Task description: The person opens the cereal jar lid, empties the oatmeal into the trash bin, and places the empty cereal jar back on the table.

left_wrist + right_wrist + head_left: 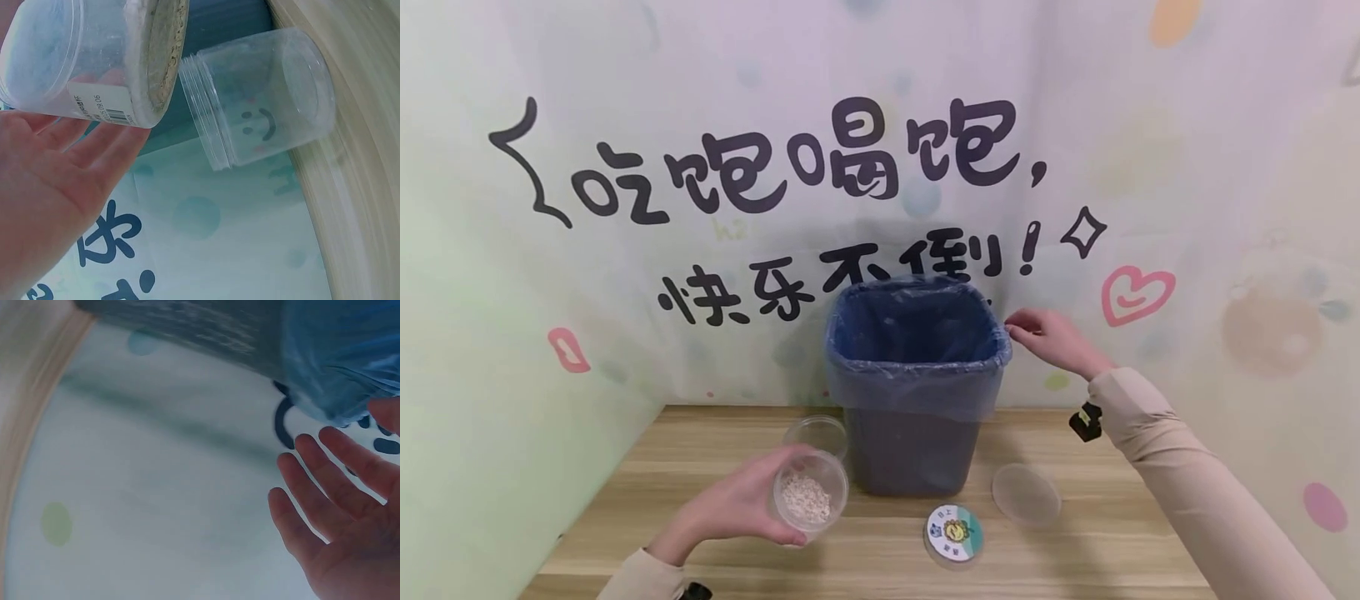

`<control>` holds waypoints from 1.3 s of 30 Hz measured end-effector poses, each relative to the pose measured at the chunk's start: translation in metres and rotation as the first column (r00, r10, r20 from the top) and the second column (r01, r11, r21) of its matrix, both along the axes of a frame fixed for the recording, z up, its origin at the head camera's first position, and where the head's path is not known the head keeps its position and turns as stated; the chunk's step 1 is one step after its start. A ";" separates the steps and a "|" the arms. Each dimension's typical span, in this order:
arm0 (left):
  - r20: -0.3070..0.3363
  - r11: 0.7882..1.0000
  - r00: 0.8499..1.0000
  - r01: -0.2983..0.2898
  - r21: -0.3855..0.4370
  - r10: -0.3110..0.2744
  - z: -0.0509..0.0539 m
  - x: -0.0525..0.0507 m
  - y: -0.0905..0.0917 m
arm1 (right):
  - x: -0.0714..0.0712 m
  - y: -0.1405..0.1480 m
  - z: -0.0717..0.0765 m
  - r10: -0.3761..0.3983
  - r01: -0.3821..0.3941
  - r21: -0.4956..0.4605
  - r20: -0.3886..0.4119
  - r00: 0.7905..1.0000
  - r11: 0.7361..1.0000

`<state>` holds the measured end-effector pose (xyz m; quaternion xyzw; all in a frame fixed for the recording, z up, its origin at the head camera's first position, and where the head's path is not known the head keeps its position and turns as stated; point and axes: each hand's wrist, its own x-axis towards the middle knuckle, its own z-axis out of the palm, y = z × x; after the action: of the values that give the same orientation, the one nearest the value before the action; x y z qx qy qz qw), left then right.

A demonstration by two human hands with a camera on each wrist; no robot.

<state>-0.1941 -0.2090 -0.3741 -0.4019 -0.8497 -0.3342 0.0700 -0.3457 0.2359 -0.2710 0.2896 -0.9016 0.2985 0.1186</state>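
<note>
My left hand point(741, 504) grips a clear plastic jar point(829, 483) with pale flakes point(806, 498) at its bottom; the jar is tilted in the head view. In the left wrist view the fingers lie round the held jar point(103, 56), which bears a white label. My right hand point(1052, 337) is at the right rim of a bin point(917, 450) lined with a blue bag point(917, 387). Its fingers are extended and loosely spread beside the bag point(337, 356) in the right wrist view; whether the thumb touches the bag I cannot tell.
An empty clear jar point(808, 431) with a smiley print stands left of the bin. In front of the bin is a round container with a printed lid point(955, 533), and to its right lies a translucent lid point(1026, 496). A printed cloth point(760, 67) hangs behind the wooden table point(700, 442).
</note>
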 end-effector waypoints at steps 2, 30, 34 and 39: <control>-0.009 1.000 1.000 -0.015 0.005 0.015 0.001 0.001 -0.002 | 0.000 -0.003 0.006 -0.026 0.026 -0.031 0.004 1.000 0.999; -0.048 0.995 0.994 -0.097 0.005 0.097 0.003 0.001 -0.027 | -0.008 -0.028 0.021 -0.052 0.051 0.078 0.016 0.998 0.996; -0.045 0.993 0.992 -0.119 0.007 0.119 0.004 0.000 -0.029 | -0.010 -0.031 0.022 -0.054 0.053 0.094 0.012 0.998 0.994; -0.080 0.987 0.985 -0.158 -0.013 0.156 0.006 -0.002 -0.028 | -0.009 -0.032 0.024 -0.054 0.050 0.109 0.036 0.998 0.993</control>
<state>-0.1962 -0.2368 -0.3682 -0.3471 -0.8784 -0.3036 0.1255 -0.3545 0.2042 -0.2470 0.2660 -0.9258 0.2518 0.0932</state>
